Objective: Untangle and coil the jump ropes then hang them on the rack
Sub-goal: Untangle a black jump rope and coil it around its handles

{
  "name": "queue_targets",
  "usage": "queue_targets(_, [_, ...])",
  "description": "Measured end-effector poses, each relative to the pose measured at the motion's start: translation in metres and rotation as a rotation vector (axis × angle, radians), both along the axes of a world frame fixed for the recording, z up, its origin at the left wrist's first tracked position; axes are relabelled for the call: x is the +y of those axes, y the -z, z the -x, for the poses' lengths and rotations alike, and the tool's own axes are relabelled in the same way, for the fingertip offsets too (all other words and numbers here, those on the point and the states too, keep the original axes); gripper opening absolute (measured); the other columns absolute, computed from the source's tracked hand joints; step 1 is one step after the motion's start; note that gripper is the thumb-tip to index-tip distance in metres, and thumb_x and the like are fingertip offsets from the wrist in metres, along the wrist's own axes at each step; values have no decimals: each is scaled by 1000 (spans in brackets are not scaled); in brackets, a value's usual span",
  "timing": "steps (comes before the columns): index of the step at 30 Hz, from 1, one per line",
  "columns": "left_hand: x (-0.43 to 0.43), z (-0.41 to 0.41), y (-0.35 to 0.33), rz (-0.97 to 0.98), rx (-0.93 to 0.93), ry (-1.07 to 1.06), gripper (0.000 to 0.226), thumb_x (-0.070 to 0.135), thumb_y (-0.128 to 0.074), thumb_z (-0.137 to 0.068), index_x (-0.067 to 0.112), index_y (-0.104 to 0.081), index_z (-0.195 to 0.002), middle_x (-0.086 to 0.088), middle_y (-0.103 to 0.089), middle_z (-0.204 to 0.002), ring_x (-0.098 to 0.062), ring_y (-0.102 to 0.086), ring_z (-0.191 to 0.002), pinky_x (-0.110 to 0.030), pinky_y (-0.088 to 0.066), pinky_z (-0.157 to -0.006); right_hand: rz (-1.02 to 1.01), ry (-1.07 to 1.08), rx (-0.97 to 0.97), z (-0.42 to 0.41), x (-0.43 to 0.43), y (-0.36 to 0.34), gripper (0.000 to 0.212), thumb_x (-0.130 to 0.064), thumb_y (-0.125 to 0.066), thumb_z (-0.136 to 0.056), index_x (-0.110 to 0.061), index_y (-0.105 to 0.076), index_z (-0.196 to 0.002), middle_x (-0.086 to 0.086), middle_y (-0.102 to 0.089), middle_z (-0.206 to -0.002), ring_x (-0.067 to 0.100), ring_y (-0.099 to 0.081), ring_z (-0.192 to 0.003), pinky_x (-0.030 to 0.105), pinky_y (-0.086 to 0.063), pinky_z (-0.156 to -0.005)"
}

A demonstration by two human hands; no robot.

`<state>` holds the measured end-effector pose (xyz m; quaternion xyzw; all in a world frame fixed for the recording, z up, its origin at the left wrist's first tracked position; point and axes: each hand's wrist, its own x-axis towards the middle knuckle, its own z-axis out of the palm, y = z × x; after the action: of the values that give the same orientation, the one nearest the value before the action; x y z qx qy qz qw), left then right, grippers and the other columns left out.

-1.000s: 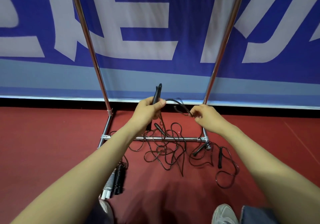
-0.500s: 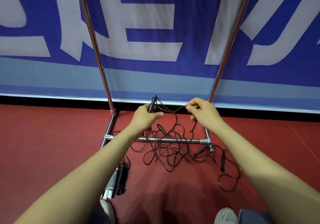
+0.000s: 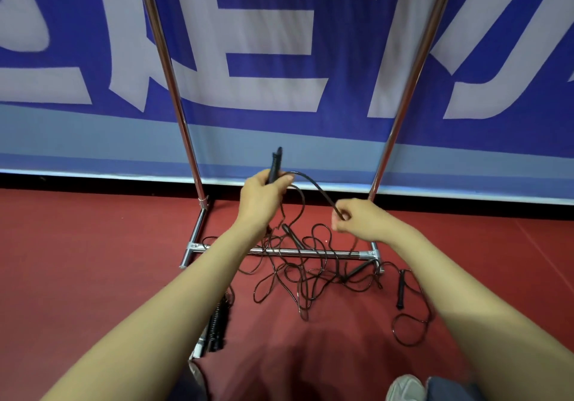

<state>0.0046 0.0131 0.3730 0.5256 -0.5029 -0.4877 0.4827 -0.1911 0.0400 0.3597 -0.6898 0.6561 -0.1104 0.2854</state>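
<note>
Gripping a black jump rope handle [image 3: 275,164] upright in our left hand [image 3: 261,195], we are pinching the cord [image 3: 313,183] in our right hand [image 3: 360,220], and the cord is arching between them. The remaining jump ropes [image 3: 310,273] are lying tangled on the red floor [image 3: 93,260], across the bottom crossbar [image 3: 348,253] of the rack [image 3: 183,114]. A loose handle [image 3: 401,288] is lying right of the tangle, and a coiled bundle [image 3: 219,323] is lying nearer, to the left.

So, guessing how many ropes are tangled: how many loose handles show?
4 handles: one in the left hand, one below it in the tangle, one at the base bar's right end, one farther right. The bundle lower left may hide more.
</note>
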Motion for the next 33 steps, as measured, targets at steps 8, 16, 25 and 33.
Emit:
queue_targets(8, [-3, -19, 7, -147, -393, 125, 39, 13, -77, -79, 9, -54, -110, 0, -54, -78, -13, -52, -66, -20, -43, -59, 226, 85, 19, 19, 3, -8, 5, -23, -64, -91, -20, -67, -92, -7, -66, -86, 13, -59, -83, 26, -42, -71])
queue_targets(16, [14, 6, 7, -19, -411, 357, 21, 32, -64, -90, 23, -59, -71, 13, -52, -54, -9, -44, -52, -27, -37, -59, 291, -53, -212, -14, 11, -22, 6, -24, -64, -91, -20, -70, -93, -12, -63, -67, 1, -58, -63, 11, -41, -63])
queue_targets(25, [8, 7, -16, 33, 345, 5, 19, 15, -47, -100, 13, -46, -81, 5, -37, -55, -8, -29, -45, -20, -25, -47, 24, -71, 6, 5, 4, 3, 10, -23, -65, -90, -23, -62, -81, 2, -65, -86, 21, -59, -82, 34, -47, -80])
queue_targets(33, [2, -10, 10, -278, -301, 119, 12, 11, -64, -89, 8, -54, -95, -6, -55, -72, -14, -43, -52, -23, -34, -48, 52, -105, -11, 8, 8, -3, 12, -31, -56, -97, -25, -67, -95, -8, -66, -72, 3, -60, -70, 24, -45, -68])
